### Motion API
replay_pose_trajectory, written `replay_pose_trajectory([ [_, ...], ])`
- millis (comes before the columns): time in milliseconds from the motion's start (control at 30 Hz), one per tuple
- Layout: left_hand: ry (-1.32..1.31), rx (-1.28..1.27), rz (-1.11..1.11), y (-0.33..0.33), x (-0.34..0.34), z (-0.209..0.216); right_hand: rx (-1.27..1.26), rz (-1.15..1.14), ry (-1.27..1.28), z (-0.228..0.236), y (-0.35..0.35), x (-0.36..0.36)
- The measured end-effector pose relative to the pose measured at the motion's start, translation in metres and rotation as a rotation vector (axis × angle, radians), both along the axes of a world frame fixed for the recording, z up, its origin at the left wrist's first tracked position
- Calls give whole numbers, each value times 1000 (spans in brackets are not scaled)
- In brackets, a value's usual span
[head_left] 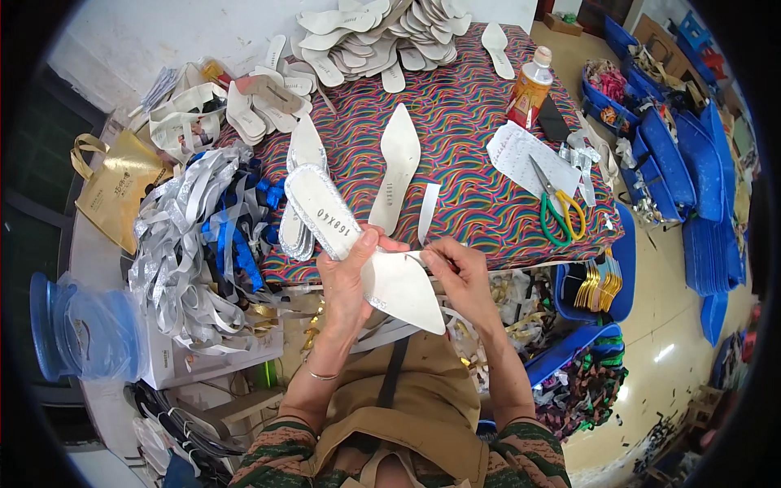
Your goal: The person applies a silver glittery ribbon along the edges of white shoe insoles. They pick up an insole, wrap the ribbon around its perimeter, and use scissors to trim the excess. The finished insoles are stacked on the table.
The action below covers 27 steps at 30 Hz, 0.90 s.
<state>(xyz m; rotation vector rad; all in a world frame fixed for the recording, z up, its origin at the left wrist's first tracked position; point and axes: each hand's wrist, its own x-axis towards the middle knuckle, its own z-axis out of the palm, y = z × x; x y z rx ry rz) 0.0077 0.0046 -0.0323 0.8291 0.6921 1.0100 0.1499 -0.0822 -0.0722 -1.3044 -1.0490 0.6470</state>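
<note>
My left hand point(348, 272) grips a white shoe insole point(403, 285) by its narrow middle, thumb on top. Silver glitter trim runs round the insole's heel end, and its pointed toe faces down to the right. At the insole's right edge, my right hand point(457, 272) is closed in a pinch. A narrow white strip point(428, 210) rises from those fingertips; its lower end is partly hidden by them. Just beyond lies a single plain insole point(396, 167) on the patterned cloth. Left of it sits a small stack of silver-edged insoles point(297, 232), partly covered by the held one.
A heap of insoles point(378, 41) fills the table's back. Silver ribbons point(191, 236) pile up at left beside a blue spool point(81, 329). Scissors point(557, 207) rest on a paper sheet at right, near a drink bottle point(530, 88). Blue bins point(691, 167) stand on the floor.
</note>
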Motion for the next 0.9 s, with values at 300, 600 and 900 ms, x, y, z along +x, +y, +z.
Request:
replay_pose_trajectory([
  [300, -149, 165, 38, -9, -17, 19, 251, 122, -480, 27, -7, -4],
  [600, -117, 136, 11, -11, -60, 29, -20, 433, -108, 67, 15, -38],
  [900, -73, 225, -174, -3, -81, 16, -61, 221, -190, 63, 10, -82],
])
